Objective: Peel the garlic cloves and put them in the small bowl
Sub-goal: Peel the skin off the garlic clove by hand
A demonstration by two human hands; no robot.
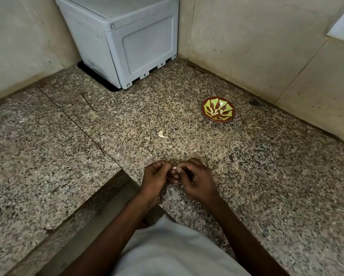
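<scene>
While both hands meet low over the speckled counter [266, 176], the left hand [155, 176] and the right hand [195, 178] curl their fingers and pinch one small garlic clove [174, 168] between them. Another garlic piece [162, 134] lies on the counter, near the small bowl [218, 109]. Beyond the bowl stands a grey box [127, 40].
</scene>
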